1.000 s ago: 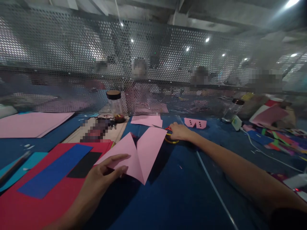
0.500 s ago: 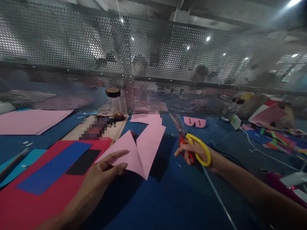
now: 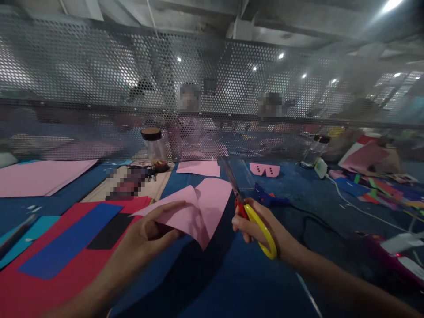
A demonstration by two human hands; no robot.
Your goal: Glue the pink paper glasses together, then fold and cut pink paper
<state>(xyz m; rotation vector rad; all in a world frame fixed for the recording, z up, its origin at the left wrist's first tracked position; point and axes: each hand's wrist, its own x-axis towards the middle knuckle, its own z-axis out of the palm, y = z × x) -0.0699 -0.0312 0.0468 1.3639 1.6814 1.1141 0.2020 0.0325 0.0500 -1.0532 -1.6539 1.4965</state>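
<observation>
My left hand (image 3: 150,232) pinches the left side of a pink sheet of paper (image 3: 213,205) between thumb and fingers. That sheet is partly split, with two flaps meeting at a point near its lower edge. Just right of it, my right hand (image 3: 256,225) grips scissors (image 3: 239,196) with red and yellow handles. Their blades point up and away, close together and apart from the sheet. Behind lies another pink paper piece (image 3: 198,168). A small pink cutout (image 3: 265,169) with black dots rests further right.
Red paper (image 3: 66,234) carries a blue strip (image 3: 71,240) and a black piece (image 3: 111,232) at left. A lidded jar (image 3: 155,150) stands behind. Right of the scissors lies a blue glue gun (image 3: 270,198) with its cord. Perforated metal screen (image 3: 225,79) closes the back.
My right hand has brought the scissors left, nearer the pink sheet, and turned them more upright. The sheet's flaps have shifted and curl more in my left hand. The view has tilted slightly.
</observation>
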